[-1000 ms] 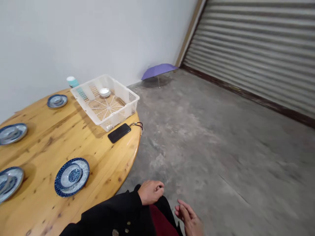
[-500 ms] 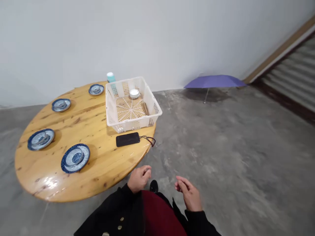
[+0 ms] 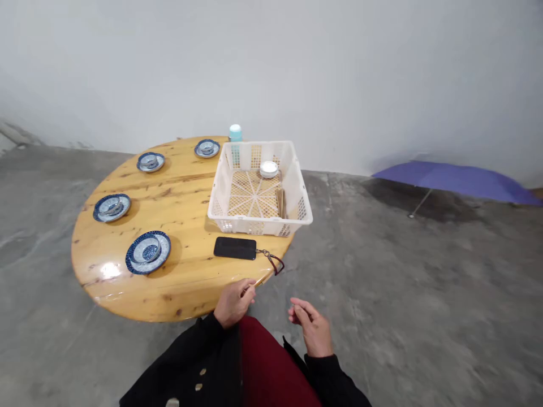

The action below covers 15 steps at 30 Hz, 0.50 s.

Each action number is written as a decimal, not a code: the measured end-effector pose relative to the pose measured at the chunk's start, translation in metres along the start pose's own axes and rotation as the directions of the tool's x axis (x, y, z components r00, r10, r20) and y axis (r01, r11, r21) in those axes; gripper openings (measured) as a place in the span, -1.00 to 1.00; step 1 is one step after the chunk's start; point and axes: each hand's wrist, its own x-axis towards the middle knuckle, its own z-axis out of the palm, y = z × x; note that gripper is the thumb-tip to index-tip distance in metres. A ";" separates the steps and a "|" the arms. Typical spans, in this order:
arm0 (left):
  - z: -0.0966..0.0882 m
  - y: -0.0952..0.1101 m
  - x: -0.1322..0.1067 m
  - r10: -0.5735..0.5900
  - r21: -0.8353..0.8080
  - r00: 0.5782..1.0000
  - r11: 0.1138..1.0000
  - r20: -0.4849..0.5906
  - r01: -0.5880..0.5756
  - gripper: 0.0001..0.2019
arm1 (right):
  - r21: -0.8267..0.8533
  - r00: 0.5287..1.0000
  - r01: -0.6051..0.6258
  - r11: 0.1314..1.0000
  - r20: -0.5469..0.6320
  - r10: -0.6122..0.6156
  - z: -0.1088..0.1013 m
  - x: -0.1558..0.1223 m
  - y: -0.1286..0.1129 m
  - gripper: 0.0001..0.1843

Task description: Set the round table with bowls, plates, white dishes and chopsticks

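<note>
My view has swung left over the last 1 second: the metal shutter is gone, the open purple umbrella (image 3: 458,180) sits far to the right on the floor (image 3: 382,305), and the whole round wooden tabletop (image 3: 190,282) is in front of me, with things on it lying as they did. So all 4 place settings now show whole, each a blue-and-white plate (image 3: 159,263) with a small bowl (image 3: 149,250) on it. My left hand (image 3: 235,302) is curled at the near edge; I cannot tell whether it touches the wood or encloses anything. My right hand (image 3: 311,328) hangs past the edge, fingers loosely bent, with nothing seen in it. Nearest them lies a black phone (image 3: 235,248) with its strap (image 3: 276,263) trailing to the rim. Behind it stands a white plastic crate (image 3: 298,186) holding white dishes (image 3: 268,168) and thin brown sticks (image 3: 280,203); a turquoise bottle (image 3: 235,134) shows beyond. I can read no brand, label or writing anywhere; the phone's screen is dark.
</note>
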 end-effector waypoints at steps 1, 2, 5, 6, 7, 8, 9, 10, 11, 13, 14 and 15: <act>-0.005 0.000 0.004 0.012 -0.013 1.000 1.000 -0.028 -0.013 -0.60 | -0.014 1.000 0.011 1.000 0.006 -0.011 0.005 0.003 -0.003 -0.43; -0.011 -0.001 0.008 0.025 -0.027 0.998 0.999 -0.052 -0.026 -0.59 | -0.027 1.000 0.027 0.999 0.009 -0.027 0.010 0.006 -0.008 -0.43; -0.031 -0.007 0.020 0.067 -0.071 0.993 0.995 -0.093 -0.074 -0.61 | -0.061 0.996 0.093 0.994 0.005 -0.093 0.019 0.020 -0.029 -0.46; -0.039 -0.010 0.025 0.079 -0.086 0.992 0.992 -0.102 -0.088 -0.62 | -0.074 0.993 0.120 0.990 0.004 -0.120 0.021 0.026 -0.038 -0.47; -0.048 -0.012 0.030 0.093 -0.098 0.989 0.990 -0.113 -0.104 -0.62 | -0.089 0.988 0.152 0.984 0.003 -0.152 0.023 0.032 -0.049 -0.48; -0.057 -0.013 0.037 0.109 -0.108 0.986 0.986 -0.126 -0.123 -0.62 | -0.109 0.982 0.188 0.976 0.005 -0.189 0.025 0.039 -0.060 -0.50; -0.066 -0.014 0.044 0.131 -0.115 0.982 0.982 -0.137 -0.147 -0.62 | -0.131 0.973 0.230 0.964 0.010 -0.231 0.027 0.046 -0.072 -0.51; -0.075 -0.012 0.052 0.155 -0.121 0.977 0.977 -0.149 -0.174 -0.62 | -0.154 0.961 0.275 0.949 0.019 -0.275 0.029 0.053 -0.084 -0.53; -0.085 -0.010 0.061 0.180 -0.126 0.970 0.971 -0.161 -0.201 -0.60 | -0.177 0.946 0.323 0.930 0.037 -0.322 0.032 0.061 -0.098 -0.54; -0.105 -0.001 0.080 0.226 -0.132 0.957 0.959 -0.184 -0.252 -0.57 | -0.219 0.911 0.413 0.884 0.087 -0.404 0.039 0.081 -0.127 -0.55; -0.115 0.005 0.091 0.246 -0.129 0.949 0.953 -0.198 -0.274 -0.54 | -0.237 0.891 0.453 0.859 0.113 -0.439 0.043 0.094 -0.142 -0.56; -0.125 0.011 0.101 0.265 -0.120 0.940 0.948 -0.214 -0.294 -0.53 | -0.255 0.871 0.492 0.833 0.137 -0.472 0.048 0.109 -0.158 -0.57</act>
